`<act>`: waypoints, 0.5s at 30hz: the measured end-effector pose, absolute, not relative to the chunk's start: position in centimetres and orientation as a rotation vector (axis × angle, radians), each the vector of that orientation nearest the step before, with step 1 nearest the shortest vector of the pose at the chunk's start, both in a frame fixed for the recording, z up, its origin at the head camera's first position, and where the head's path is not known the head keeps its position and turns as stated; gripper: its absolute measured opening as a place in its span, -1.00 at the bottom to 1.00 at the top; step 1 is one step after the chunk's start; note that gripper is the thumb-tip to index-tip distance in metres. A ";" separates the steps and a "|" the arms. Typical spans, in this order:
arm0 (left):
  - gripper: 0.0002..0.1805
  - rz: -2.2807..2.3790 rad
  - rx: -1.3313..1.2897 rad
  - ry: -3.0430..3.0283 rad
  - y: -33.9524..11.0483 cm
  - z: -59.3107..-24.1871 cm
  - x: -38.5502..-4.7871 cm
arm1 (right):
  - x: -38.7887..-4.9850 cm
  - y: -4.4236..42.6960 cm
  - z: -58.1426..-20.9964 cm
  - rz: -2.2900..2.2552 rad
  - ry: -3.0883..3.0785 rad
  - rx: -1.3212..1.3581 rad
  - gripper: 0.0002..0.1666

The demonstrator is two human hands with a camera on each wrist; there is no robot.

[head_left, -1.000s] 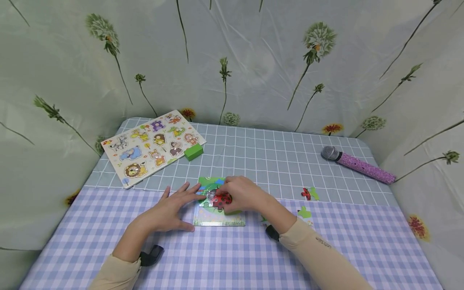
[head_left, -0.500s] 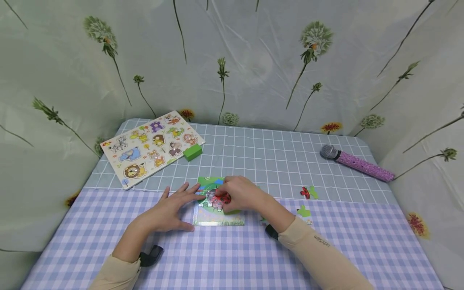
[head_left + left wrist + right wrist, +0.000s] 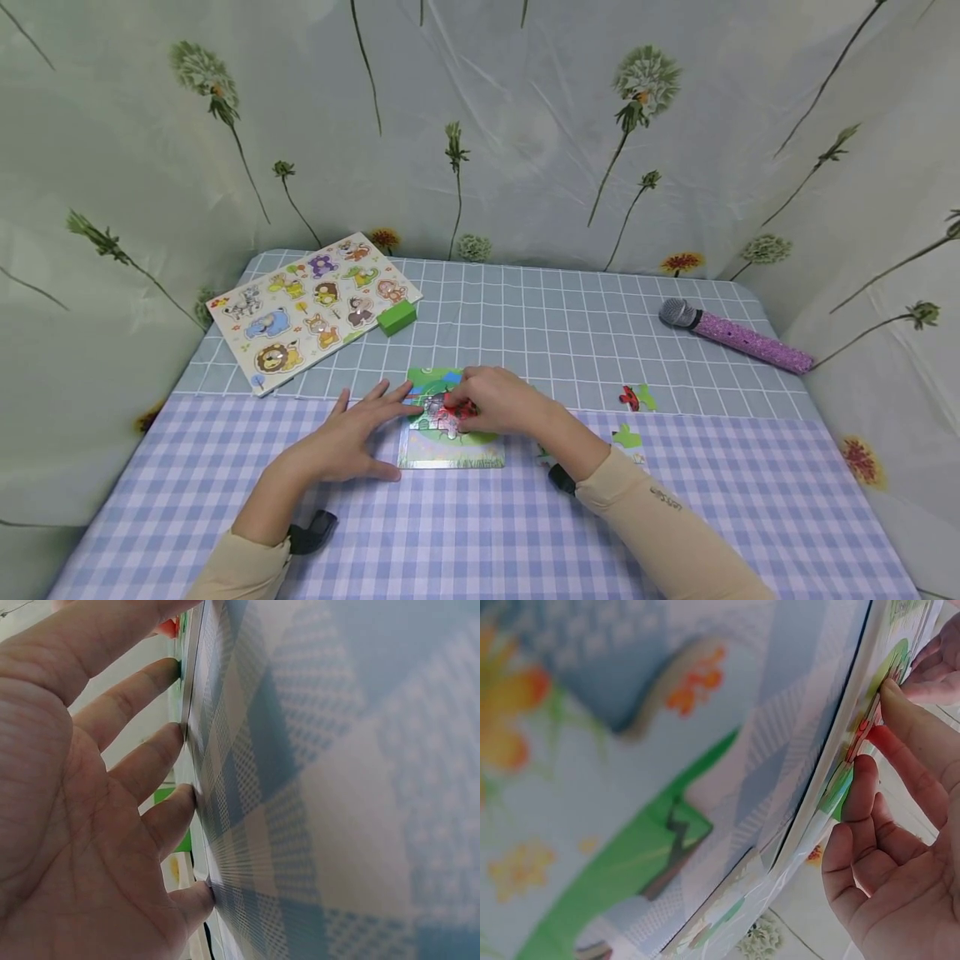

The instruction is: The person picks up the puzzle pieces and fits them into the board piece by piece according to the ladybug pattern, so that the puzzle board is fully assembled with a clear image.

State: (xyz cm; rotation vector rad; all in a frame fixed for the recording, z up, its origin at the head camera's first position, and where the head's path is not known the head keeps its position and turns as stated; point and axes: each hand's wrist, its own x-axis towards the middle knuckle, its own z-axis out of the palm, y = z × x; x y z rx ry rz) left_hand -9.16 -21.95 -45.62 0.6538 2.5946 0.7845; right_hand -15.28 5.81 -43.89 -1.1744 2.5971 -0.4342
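A small jigsaw board (image 3: 450,454) lies on the checked cloth, with fitted pieces in its upper part. My left hand (image 3: 352,437) rests at its left side with fingers spread, the longer fingertips on the board; in the left wrist view its palm (image 3: 90,825) holds nothing. Over the right part of the board is my right hand (image 3: 498,402), thumb and index finger pinching a red ladybird puzzle piece (image 3: 467,411) at the board's surface. In the right wrist view, the right hand's fingers (image 3: 911,769) partly hide that piece. Its fit cannot be told.
Loose puzzle pieces lie right of the board: a red one (image 3: 630,398) with a green one beside it, a green-and-white one (image 3: 627,437), and another partly behind the right wrist. An animal peg puzzle (image 3: 315,308), a green block (image 3: 397,317) and a purple microphone (image 3: 738,335) stand farther back.
The ladybird piece has been lowered and turned on the board, so less of its red face shows under my right fingers. My left hand stays in place.
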 end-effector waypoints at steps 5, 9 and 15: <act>-0.04 0.788 0.658 2.597 -21.9 -45.7 -9.2 | -15.1 5.9 -43.8 -0.431 2.609 -1.160 -0.58; -0.03 0.785 0.653 2.599 -21.9 -45.8 -9.3 | -14.9 5.9 -43.8 -0.424 2.616 -1.183 -0.58; -0.03 0.790 0.647 2.597 -22.0 -45.8 -9.1 | -14.7 5.9 -43.9 -0.416 2.626 -1.207 -0.59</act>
